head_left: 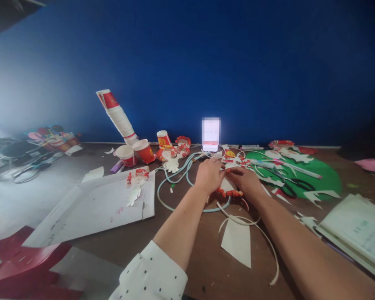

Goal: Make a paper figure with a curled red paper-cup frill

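Observation:
Both hands are together over the table's middle, at a cut paper cup (pixel 228 186) with a white inside and a curled red-orange fringe. My left hand (pixel 208 178) is closed at its left side, fingertips partly hidden. From the right, my right hand (pixel 245 181) pinches its upper edge between thumb and fingers. Just below lie thin curled paper strips (pixel 242 220) and a white paper offcut (pixel 237 243). A light blue cable (pixel 167 204) loops beneath and left of the hands. Behind them a phone with a lit screen (pixel 210 135) stands upright.
At back left, a leaning stack of paper cups (pixel 120 118) stands by two loose cups (pixel 144 151). A cardboard sheet (pixel 103 212) bears a cutout figure (pixel 137 187). Scissors (pixel 290 185), markers and scraps lie on a green disc (pixel 326 177). An open book (pixel 359 229) is at right.

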A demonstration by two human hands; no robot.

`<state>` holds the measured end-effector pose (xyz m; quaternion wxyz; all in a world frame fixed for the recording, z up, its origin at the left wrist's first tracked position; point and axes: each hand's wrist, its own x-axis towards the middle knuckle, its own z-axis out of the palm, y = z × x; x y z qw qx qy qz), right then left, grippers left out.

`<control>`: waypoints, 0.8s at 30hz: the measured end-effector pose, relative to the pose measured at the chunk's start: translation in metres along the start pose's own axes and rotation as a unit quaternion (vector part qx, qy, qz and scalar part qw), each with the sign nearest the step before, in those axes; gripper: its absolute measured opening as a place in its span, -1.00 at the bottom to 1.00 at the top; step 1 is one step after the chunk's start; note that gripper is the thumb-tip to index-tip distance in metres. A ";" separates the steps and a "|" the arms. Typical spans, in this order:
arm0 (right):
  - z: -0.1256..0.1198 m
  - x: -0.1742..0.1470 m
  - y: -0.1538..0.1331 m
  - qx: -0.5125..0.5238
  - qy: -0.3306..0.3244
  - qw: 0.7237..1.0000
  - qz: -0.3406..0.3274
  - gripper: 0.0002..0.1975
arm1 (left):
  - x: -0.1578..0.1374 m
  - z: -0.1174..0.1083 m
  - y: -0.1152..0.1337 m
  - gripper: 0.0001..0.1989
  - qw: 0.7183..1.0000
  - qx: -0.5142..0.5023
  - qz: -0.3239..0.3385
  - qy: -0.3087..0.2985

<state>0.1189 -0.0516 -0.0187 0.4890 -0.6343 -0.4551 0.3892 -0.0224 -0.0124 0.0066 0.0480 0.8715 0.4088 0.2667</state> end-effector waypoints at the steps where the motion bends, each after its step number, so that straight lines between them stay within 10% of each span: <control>1: 0.000 -0.001 -0.001 -0.004 0.000 1.000 -0.002 -0.75 | 0.000 0.000 0.001 -0.83 1.000 0.011 0.002 0.000; 24: -0.002 0.002 -0.001 -0.112 0.030 0.992 -0.041 -0.84 | -0.005 0.012 0.024 -0.80 0.994 0.099 -0.039 0.028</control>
